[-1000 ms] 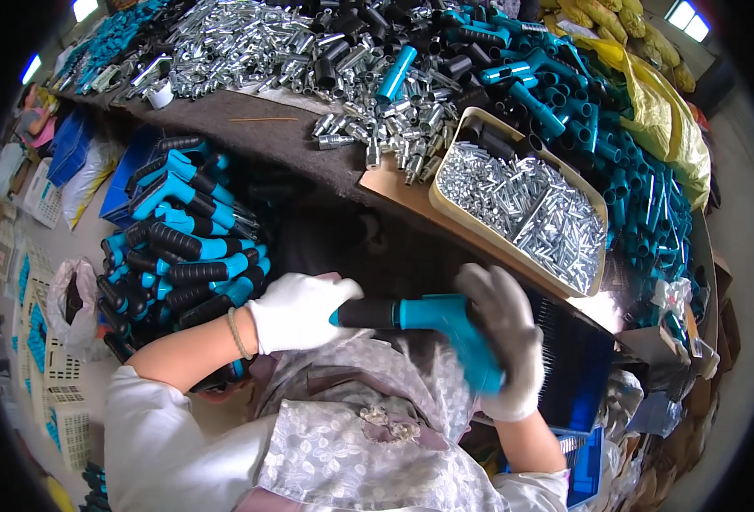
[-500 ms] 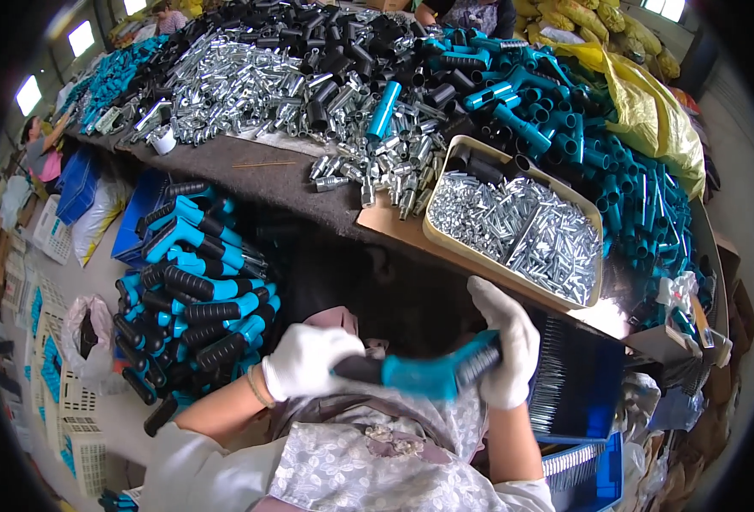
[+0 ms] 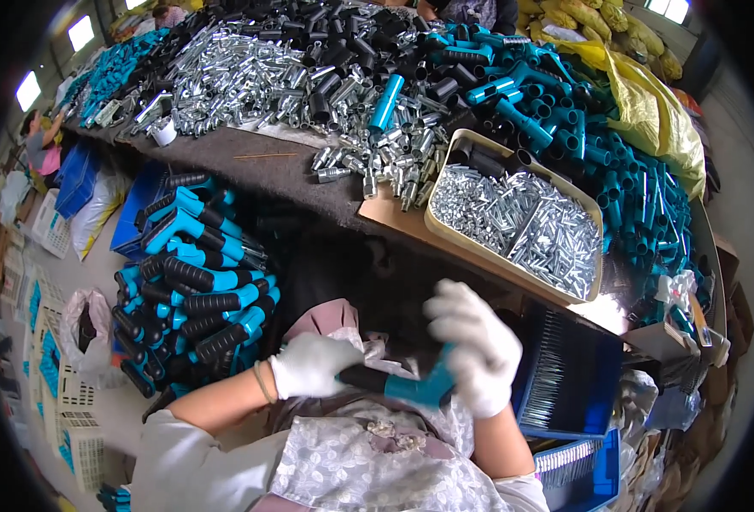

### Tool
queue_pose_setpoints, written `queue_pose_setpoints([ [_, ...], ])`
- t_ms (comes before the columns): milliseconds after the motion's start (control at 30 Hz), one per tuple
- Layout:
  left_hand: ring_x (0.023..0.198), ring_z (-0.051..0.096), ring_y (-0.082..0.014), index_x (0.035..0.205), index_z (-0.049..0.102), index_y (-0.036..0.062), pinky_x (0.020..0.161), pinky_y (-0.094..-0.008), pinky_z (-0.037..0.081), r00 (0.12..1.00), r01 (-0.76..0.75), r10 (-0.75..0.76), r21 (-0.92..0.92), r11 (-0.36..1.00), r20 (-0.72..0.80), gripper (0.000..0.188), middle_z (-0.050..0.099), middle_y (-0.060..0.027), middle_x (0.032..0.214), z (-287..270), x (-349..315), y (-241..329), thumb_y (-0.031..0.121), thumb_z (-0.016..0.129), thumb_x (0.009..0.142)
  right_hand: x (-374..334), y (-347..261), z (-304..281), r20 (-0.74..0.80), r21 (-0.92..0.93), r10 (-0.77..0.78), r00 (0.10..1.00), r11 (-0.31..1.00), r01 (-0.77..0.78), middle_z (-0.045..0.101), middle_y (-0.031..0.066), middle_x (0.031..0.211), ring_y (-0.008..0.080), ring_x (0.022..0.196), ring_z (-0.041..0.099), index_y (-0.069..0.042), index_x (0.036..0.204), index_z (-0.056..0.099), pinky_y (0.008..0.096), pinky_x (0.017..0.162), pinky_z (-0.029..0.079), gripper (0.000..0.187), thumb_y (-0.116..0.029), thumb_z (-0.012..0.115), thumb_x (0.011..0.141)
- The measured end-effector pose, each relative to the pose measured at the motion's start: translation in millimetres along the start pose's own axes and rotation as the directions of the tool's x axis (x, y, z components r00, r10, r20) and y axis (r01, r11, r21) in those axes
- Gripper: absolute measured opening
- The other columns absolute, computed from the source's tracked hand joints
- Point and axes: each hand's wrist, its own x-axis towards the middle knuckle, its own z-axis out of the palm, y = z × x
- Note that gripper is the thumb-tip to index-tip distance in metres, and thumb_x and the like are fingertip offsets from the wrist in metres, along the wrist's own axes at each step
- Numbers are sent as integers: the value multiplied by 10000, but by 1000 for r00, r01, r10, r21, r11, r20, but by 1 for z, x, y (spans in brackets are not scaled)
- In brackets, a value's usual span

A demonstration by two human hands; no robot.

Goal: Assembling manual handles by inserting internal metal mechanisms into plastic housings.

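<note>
My left hand [image 3: 313,365], in a white glove, is wrapped round the black end of an angled teal-and-black handle [image 3: 418,388], held level above my lap. At the handle's other, bent end is my gloved right hand [image 3: 477,346]. Its fingers are stretched out and apart, slightly smeared by motion. The palm side is against or just beside the teal part; it covers that end, so contact is unclear. To the left lies a stacked heap of similar handles [image 3: 202,282] with ribbed black grips.
A workbench [image 3: 215,175] bears piles of silvery metal fittings [image 3: 240,81], black sleeves and teal handle parts [image 3: 641,213]. A cream tray [image 3: 428,224] of small metal pins stands on its edge. Blue bins [image 3: 594,375] with thin metal rods are at right. Other people are at the far side.
My right hand has shifted left and its fingers have spread, now covering the handle's ribbed black end. My left hand keeps its grip, nearly in place.
</note>
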Motion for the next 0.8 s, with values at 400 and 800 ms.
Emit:
queue_pose_setpoints([
  [400,771,671,-347,937,702,102,676,-423,540,978,-18,-17,-170,985,-206,176,661,-133,787,5,0,13,178,719,779,-10,5,1,-194,301,305,932,923,-240,668,235,1186,362,1237,580,53,1095,682,468,1087,416,315,-151,549,895],
  [800,595,645,-273,879,623,123,513,-409,505,986,-160,133,344,925,102,119,611,-76,692,-43,21,11,216,623,806,-30,57,18,-7,-636,707,707,542,-549,690,192,842,383,815,675,-67,866,743,462,742,526,367,-386,572,927],
])
